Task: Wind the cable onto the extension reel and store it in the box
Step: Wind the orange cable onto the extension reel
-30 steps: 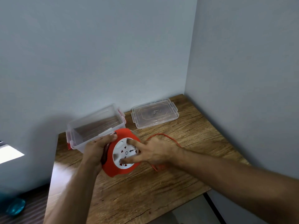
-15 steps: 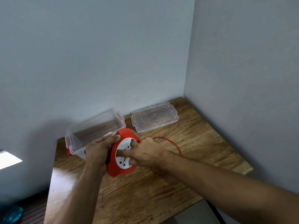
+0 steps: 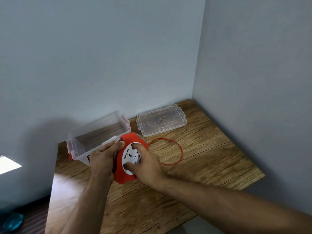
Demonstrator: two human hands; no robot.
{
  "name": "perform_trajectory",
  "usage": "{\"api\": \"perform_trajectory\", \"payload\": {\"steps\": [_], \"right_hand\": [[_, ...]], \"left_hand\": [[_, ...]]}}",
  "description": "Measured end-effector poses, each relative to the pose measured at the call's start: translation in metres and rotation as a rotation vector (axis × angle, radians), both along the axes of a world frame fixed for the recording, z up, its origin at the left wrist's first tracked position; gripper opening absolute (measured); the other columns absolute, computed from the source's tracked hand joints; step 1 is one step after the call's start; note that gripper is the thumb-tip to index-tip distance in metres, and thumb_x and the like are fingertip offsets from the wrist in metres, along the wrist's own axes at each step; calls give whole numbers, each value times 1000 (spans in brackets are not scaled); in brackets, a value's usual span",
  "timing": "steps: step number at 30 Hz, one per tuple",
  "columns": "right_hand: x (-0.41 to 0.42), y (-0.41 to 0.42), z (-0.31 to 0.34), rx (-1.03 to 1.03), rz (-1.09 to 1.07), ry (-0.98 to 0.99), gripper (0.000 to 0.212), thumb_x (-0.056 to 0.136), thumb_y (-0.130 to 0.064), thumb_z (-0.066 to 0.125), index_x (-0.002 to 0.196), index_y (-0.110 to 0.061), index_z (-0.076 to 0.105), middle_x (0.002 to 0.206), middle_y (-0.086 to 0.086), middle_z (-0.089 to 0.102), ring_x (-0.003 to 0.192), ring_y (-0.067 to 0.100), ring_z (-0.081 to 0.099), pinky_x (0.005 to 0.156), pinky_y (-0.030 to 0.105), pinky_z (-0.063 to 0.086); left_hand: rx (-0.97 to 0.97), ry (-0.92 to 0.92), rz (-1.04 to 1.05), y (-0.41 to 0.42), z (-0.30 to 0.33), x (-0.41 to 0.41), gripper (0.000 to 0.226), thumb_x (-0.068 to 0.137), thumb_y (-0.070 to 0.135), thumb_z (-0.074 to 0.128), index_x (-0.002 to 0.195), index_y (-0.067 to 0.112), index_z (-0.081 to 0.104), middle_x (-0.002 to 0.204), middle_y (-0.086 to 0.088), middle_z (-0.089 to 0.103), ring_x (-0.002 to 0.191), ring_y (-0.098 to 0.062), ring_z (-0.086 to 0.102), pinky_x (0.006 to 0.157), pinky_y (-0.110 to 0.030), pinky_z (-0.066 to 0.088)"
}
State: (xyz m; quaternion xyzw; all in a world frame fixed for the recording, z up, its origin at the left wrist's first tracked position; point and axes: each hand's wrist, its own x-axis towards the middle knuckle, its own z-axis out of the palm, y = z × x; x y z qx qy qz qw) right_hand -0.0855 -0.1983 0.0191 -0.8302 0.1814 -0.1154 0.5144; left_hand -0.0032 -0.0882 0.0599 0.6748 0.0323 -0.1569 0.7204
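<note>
Right now both hands are gripping the reel (image 3: pixel 130 156), holding it tilted above the table (image 3: pixel 202 166), socket face turned up toward the camera. Left hand (image 3: pixel 103 159) is clamping the reel's left rim, thumb lying over the top edge, the other fingers wrapping behind and hidden. Right hand (image 3: pixel 146 163) is pressing on the white socket disc, one fingertip (image 3: pixel 135 146) digging in at the disc's upper edge, thumb sitting at its lower edge; the remaining fingers are curling round the reel's right side. Cable (image 3: pixel 176 150) is trailing out from behind the right hand's knuckles, looping loose on the table to the right of them, so that part is lying unwound. How much is already wound inside the reel, cannot tell. Box (image 3: pixel 94 137) is standing open just beyond the left fingers, touching or nearly touching the reel's back edge; cannot tell which. Red clips are showing on its short ends. Lid (image 3: pixel 161 122) is lying flat on the table past the right fingertips, apart from the box, near the wall corner.
</note>
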Motion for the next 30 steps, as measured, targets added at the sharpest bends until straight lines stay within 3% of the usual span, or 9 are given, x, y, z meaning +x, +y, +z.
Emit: {"api": "perform_trajectory", "payload": {"steps": [5,8,10,12,15,19,25,27,30], "right_hand": [[-3,-34,8,155,93,-83,47,91,-29,71,133,-35,50,92,4,74,58,8,68,45,21,50],[-3,-51,-6,216,-97,-227,23,98,-7,56,116,-21,58,89,1,72,64,12,69,48,28,55],[-4,-57,-12,206,-127,-217,32,95,5,53,113,-20,61,91,-3,67,73,18,70,54,40,60],[-4,-59,-13,190,-6,-63,54,86,13,57,129,-20,57,112,-10,63,80,17,71,50,34,58],[-5,-64,-20,-82,147,129,62,87,1,65,142,-21,49,131,-6,62,100,12,68,66,29,60],[-6,-75,-30,-110,151,118,20,103,-23,53,115,-20,69,90,0,74,45,3,57,46,25,51],[-4,-72,-20,61,4,89,26,105,-20,48,89,-13,67,86,5,74,34,4,56,33,22,41],[3,-67,-17,264,-133,146,28,106,-20,44,91,-11,67,91,6,73,33,13,56,35,23,41],[11,-62,-6,629,-285,223,32,103,-16,40,92,-11,69,80,3,72,36,14,52,35,18,35]], "left_hand": [[-168,120,78,7,-4,6,21,79,15,81,98,9,75,105,-19,79,93,-41,75,87,-57,61],[-235,158,98,10,-6,7,28,76,18,82,103,11,74,121,-23,74,107,-46,71,98,-66,53],[-244,167,109,10,-7,6,54,67,23,86,117,7,72,122,-22,74,110,-45,71,97,-65,54],[-261,167,116,11,-10,8,71,65,26,87,129,4,67,123,-20,74,110,-44,72,94,-64,56],[-242,156,103,14,-14,11,74,65,27,88,132,6,66,124,-20,74,110,-45,72,93,-63,57],[-223,138,115,21,-18,12,75,64,30,88,131,7,66,120,-18,76,105,-42,74,90,-61,59],[-299,74,125,21,-27,11,30,80,14,78,109,12,72,109,-15,77,87,-30,78,71,-46,66],[-305,53,126,18,-27,8,11,84,7,74,91,15,77,94,-10,80,77,-25,78,62,-40,66],[-265,1,101,17,-27,3,14,85,7,74,79,17,81,93,-10,80,80,-27,77,63,-39,66]]}}
